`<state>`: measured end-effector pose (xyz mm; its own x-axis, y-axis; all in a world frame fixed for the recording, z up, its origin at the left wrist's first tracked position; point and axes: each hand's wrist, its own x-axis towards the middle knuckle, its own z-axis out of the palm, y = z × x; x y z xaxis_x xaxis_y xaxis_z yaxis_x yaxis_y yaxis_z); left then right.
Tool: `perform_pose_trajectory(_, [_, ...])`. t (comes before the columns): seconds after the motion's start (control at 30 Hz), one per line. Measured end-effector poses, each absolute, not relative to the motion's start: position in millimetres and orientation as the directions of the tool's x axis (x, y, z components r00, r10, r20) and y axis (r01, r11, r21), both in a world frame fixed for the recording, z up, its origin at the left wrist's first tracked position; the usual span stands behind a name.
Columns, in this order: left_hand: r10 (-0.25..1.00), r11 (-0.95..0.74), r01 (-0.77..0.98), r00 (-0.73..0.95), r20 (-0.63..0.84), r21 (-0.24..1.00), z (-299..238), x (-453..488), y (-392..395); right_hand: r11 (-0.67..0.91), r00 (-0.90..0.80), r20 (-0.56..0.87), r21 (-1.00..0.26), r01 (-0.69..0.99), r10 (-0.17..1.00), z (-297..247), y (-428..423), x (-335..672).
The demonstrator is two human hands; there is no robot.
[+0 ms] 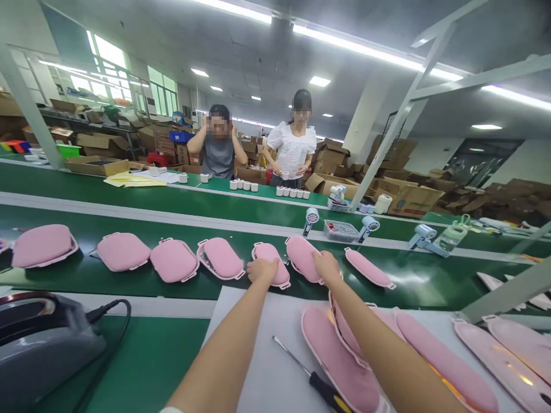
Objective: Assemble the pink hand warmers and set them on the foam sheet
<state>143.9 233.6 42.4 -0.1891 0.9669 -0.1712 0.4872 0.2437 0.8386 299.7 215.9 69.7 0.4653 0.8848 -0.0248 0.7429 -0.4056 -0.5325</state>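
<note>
Both of my arms reach forward over the green belt. My left hand (262,271) is closed on the near side of a pink oval shell (274,254) with small loops at its ends. To its right, my right hand (327,267) grips the right edge of another pink oval shell (301,258); the fingertips are partly hidden. Beneath my right forearm, several pink shells (340,358) overlap on a white sheet. A screwdriver (297,358) with a black and yellow handle lies beside them, between my forearms.
More pink shells (221,258) line the green belt (413,281). A dark grey appliance (43,350) with a cable stands at left. Handheld fans (311,217) and a clear box of small parts (340,230) sit beyond the belt. Two people are across the bench. A white post (387,132) rises at right.
</note>
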Motion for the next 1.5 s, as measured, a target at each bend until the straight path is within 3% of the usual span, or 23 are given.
perform_pose_trajectory(0.13, [0.93, 0.317, 0.274, -0.277, -0.241, 0.908, 34.7, 155.1, 242.0, -0.405, 0.433, -0.093, -0.567, 0.717, 0.897, 43.8, 235.6, 287.6])
perform_pose_trajectory(0.3, [0.968, 0.153, 0.074, -0.21, -0.134, 0.985, 60.3, 110.3, 209.1, -0.327, 0.307, -0.155, -0.678, 0.659, 0.939, 38.6, 230.9, 265.6])
perform_pose_trajectory(0.5, [0.988, 0.097, -0.212, -0.1, -0.121, 0.973, 79.2, 37.7, 100.3, -0.058, 0.059, -0.032, -0.85, 0.523, 0.998, 65.6, 152.1, 205.4])
perform_pose_trajectory(0.6, [0.986, 0.164, -0.454, 0.044, -0.161, 0.876, 64.7, 17.9, 48.4, 0.091, -0.197, 0.021, -0.93, 0.357, 0.98, 55.0, 72.5, 159.7])
perform_pose_trajectory(0.67, [0.962, 0.258, -0.519, 0.215, -0.168, 0.815, 49.1, 7.8, 22.3, 0.23, -0.369, 0.201, -0.973, 0.035, 0.907, 37.5, 22.5, 135.1])
perform_pose_trajectory(0.77, [0.942, 0.263, -0.392, 0.301, -0.147, 0.882, 27.2, -5.2, -4.9, 0.14, -0.305, 0.185, -0.977, -0.163, 0.934, 12.9, -26.6, 119.8])
perform_pose_trajectory(0.9, [0.979, 0.152, -0.357, 0.183, -0.091, 0.922, 13.3, -14.1, -27.2, 0.037, -0.325, 0.085, -0.988, -0.149, 0.942, 0.9, -49.4, 132.9])
perform_pose_trajectory(1.0, [0.927, 0.349, -0.529, 0.314, -0.204, 0.773, 9.8, -14.0, -36.9, -0.055, -0.295, -0.02, -0.992, -0.111, 0.955, -5.6, -57.1, 146.8])
perform_pose_trajectory(1.07, [0.853, 0.508, -0.577, 0.438, -0.282, 0.639, 6.5, -13.2, -40.1, -0.038, -0.163, -0.047, -0.998, 0.055, 0.986, -15.2, -63.2, 153.5])
perform_pose_trajectory(1.13, [0.821, 0.566, -0.575, 0.459, -0.339, 0.591, 2.7, -12.9, -41.5, 0.075, -0.005, 0.077, -0.95, 0.302, 0.997, -26.7, -69.9, 159.0])
perform_pose_trajectory(1.2, [0.831, 0.553, -0.558, 0.429, -0.355, 0.619, 0.3, -12.5, -42.0, 0.226, 0.064, 0.305, -0.817, 0.53, 0.95, -34.6, -76.2, 164.3])
perform_pose_trajectory(1.3, [0.826, 0.551, -0.517, 0.452, -0.338, 0.655, 1.4, -10.1, -42.7, 0.468, -0.155, 0.519, -0.553, 0.689, 0.841, -31.8, -84.1, 170.9])
perform_pose_trajectory(1.4, [0.795, 0.585, -0.488, 0.5, -0.343, 0.648, 4.9, -5.3, -44.0, 0.594, -0.376, 0.494, -0.42, 0.686, 0.784, -17.3, -88.9, 172.1])
perform_pose_trajectory(1.5, [0.779, 0.612, -0.496, 0.512, -0.361, 0.616, 7.0, -1.6, -45.4, 0.618, -0.44, 0.463, -0.364, 0.697, 0.769, -7.9, -88.4, 169.0])
